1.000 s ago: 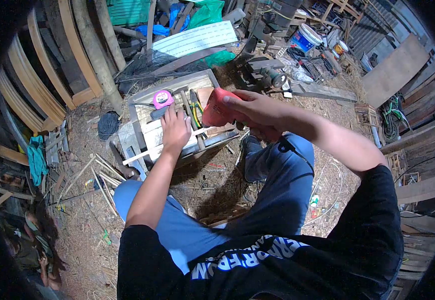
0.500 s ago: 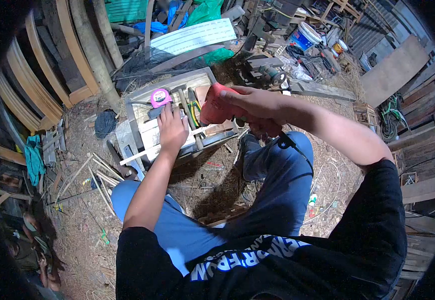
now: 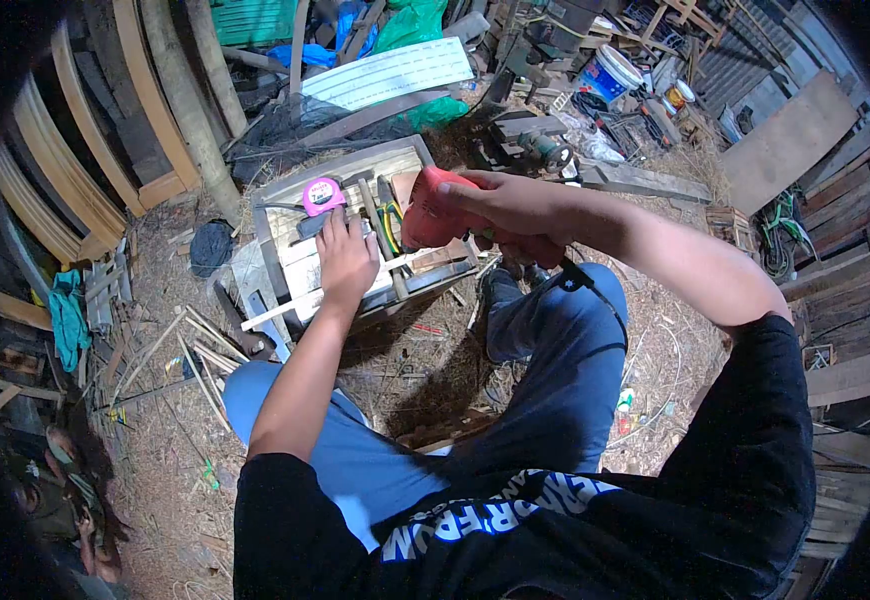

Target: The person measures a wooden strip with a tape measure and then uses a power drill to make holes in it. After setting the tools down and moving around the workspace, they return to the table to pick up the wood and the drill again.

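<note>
My left hand [image 3: 348, 262] lies flat with its fingers stretched forward over a thin pale wooden strip [image 3: 288, 308] on the low wooden workbench [image 3: 387, 161]. Wrapped around a red corded power drill [image 3: 437, 207] is my right hand [image 3: 510, 208]. The drill's front end is close to the strip's right part; whether it touches cannot be made out. A pink tape measure [image 3: 321, 195] rests just beyond my left fingers. Between the hands lie yellow-and-black pliers [image 3: 391, 225] and a long narrow bar [image 3: 368, 212].
Thin sticks [image 3: 208, 355] are piled beside my left knee. A dark bundle [image 3: 212, 248] sits left of the bench. The drill's black cord [image 3: 605, 302] drapes over my right knee. Timber frames lean at the left, and a paint bucket [image 3: 610, 75] stands among clutter at the back.
The drill and my right hand have shifted very slightly. My left hand stays in place on the strip.
</note>
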The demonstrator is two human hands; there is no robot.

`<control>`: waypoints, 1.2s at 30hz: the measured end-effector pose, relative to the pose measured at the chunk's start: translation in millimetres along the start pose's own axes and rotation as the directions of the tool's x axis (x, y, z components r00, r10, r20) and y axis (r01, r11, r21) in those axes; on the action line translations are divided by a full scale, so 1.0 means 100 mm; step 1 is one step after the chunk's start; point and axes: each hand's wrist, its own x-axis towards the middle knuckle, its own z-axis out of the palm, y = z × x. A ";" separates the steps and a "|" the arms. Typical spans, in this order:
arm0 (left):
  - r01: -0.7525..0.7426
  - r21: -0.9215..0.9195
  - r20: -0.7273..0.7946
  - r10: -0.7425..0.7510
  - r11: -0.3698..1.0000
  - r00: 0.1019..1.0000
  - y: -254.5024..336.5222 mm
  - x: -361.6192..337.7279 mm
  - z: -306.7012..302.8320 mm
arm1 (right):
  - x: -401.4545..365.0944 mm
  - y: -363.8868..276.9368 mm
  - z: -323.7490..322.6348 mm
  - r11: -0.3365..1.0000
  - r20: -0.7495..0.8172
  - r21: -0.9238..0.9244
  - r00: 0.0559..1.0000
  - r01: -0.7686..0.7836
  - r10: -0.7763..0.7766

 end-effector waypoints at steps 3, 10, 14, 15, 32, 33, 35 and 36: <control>0.014 -0.008 0.033 -0.013 1.000 0.999 0.02 0.01 -0.05 | 0.02 0.01 0.04 0.999 -0.033 -0.037 0.999 0.038 -0.039; 0.013 -0.012 0.021 -0.012 1.000 1.000 0.02 0.01 -0.04 | -0.10 -0.18 0.07 0.998 -0.029 -0.026 0.998 -0.062 0.061; 0.006 0.012 0.002 -0.006 1.000 1.000 0.01 0.01 0.00 | -0.13 -0.21 0.05 0.997 -0.022 0.038 0.998 -0.062 0.063; 0.009 0.017 0.008 -0.009 1.000 1.000 0.01 0.01 0.00 | -0.06 -0.16 0.03 0.998 -0.031 0.032 0.998 -0.047 0.048; 0.011 -0.009 -0.009 -0.011 1.000 1.000 0.03 0.00 -0.04 | 0.18 -0.09 -0.13 0.950 0.091 -0.041 0.946 -0.309 0.312; 0.013 -0.013 -0.009 -0.013 1.000 1.000 0.04 0.00 -0.05 | 0.19 -0.12 -0.16 0.942 0.098 -0.081 0.938 -0.326 0.333; 0.003 -0.013 -0.027 -0.004 1.000 1.000 0.05 0.00 -0.05 | 0.23 -0.18 -0.20 0.920 0.112 -0.160 0.919 -0.358 0.377; -0.009 -0.009 -0.044 0.009 1.000 0.999 0.04 -0.01 -0.04 | 0.24 -0.20 -0.20 0.911 0.104 -0.171 0.912 -0.375 0.396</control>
